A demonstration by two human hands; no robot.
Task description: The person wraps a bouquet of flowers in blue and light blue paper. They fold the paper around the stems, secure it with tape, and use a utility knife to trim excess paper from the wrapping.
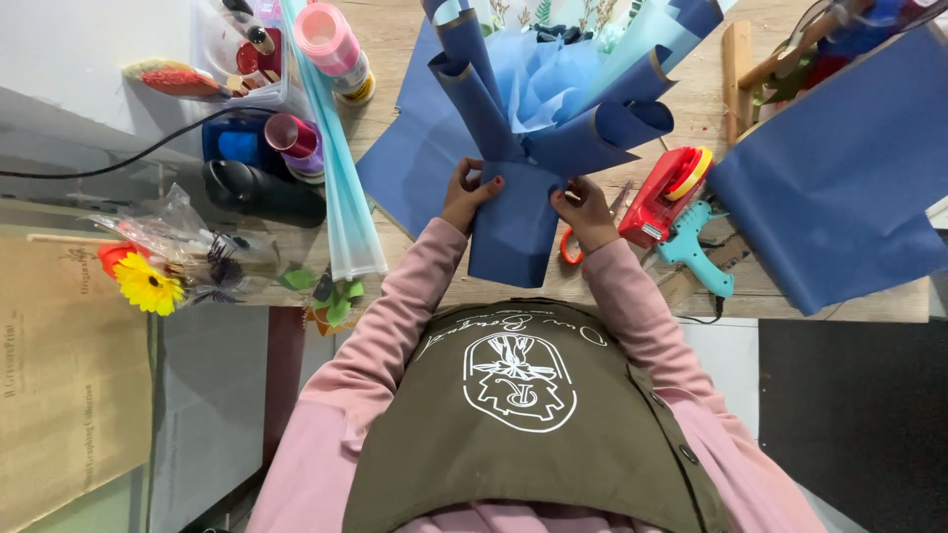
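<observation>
A bouquet wrapped in dark blue paper [513, 222] with pale blue tissue [541, 79] inside lies on the wooden table [395, 59], its stem end toward me. My left hand [466, 192] pinches the wrap's left edge at the narrow waist. My right hand [585, 209] grips the right edge at the same height. Both sleeves are pink, above an olive apron.
A red tape dispenser [664, 195], a teal glue gun [693, 249] and orange-handled scissors [571, 247] lie right of my hands. A big blue paper sheet [839, 168] covers the right side. Pale film roll [341, 188], ribbon spools [331, 39] and a yellow flower [148, 286] are left.
</observation>
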